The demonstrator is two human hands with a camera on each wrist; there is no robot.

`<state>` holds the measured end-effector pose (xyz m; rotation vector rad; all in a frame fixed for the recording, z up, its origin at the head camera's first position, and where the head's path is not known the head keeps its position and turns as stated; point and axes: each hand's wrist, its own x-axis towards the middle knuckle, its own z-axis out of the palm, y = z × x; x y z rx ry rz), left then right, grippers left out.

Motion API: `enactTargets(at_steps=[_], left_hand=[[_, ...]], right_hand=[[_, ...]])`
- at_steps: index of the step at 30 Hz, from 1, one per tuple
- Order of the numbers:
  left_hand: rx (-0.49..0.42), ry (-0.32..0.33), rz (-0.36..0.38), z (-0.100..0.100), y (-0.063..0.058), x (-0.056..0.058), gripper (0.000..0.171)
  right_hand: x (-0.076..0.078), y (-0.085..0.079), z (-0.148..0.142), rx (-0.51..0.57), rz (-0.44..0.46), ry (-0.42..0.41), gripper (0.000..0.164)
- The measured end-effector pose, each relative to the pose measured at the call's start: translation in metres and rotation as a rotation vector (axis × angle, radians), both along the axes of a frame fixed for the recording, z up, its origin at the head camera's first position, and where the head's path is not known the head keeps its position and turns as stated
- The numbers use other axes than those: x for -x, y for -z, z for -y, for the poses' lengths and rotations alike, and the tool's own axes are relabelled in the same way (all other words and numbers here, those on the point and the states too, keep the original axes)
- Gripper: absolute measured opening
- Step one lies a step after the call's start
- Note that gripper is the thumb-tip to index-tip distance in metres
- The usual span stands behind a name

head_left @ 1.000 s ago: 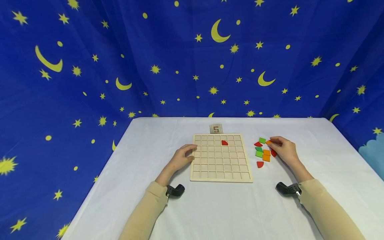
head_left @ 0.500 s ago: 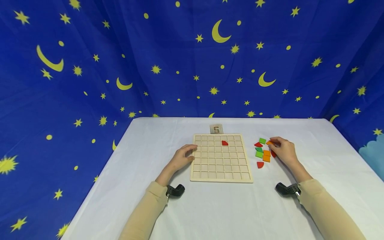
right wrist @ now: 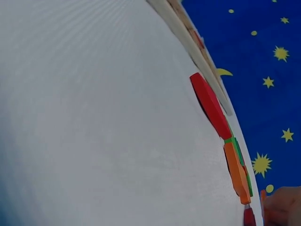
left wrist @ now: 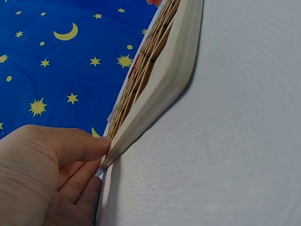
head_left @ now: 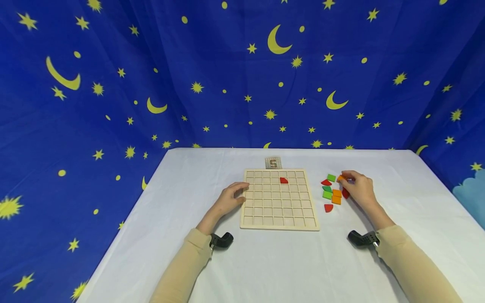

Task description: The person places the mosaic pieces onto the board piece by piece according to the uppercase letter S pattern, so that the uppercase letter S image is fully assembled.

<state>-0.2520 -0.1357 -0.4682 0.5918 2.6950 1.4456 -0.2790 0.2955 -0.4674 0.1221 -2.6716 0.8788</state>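
My left hand (head_left: 228,199) rests at the left rim of a wooden grid board (head_left: 279,227), index finger over the edge and thumb touching lower down. In the left wrist view, the thumb tip lies against that rim. To the right of the board, my right hand (head_left: 361,190) pinches an orange tile (head_left: 340,178) between thumb and fingers. A sliver of that tile shows beside the fingers in the right wrist view. Just below the hand lies a red quarter-round tile (head_left: 345,193), partly covered. Another red quarter-round tile (head_left: 283,180) sits in a cell of the board's second row.
A small pattern card (head_left: 273,163) lies behind the board. Loose tiles left of my right hand include light green tiles (head_left: 327,194), a dark green tile (head_left: 327,188), orange tiles (head_left: 336,200) and red ones (head_left: 328,208). A star-printed blue curtain (head_left: 242,84) surrounds the white table (head_left: 288,265).
My right hand has shifted very slightly away from me, and the orange tile in its fingers has moved and tilted a little. My left hand and the board have stayed put.
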Motion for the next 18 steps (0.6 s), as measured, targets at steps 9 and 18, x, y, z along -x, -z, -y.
enactTargets(at_steps=[9, 18], left_hand=[[-0.013, 0.012, -0.033, 0.001, 0.002, 0.000, 0.047], [0.004, 0.011, -0.019, 0.001, -0.001, -0.001, 0.047]], right_hand=[[0.001, -0.025, 0.003, 0.048, -0.006, -0.007, 0.032], [0.004, -0.039, 0.011, 0.056, -0.051, -0.024, 0.033]])
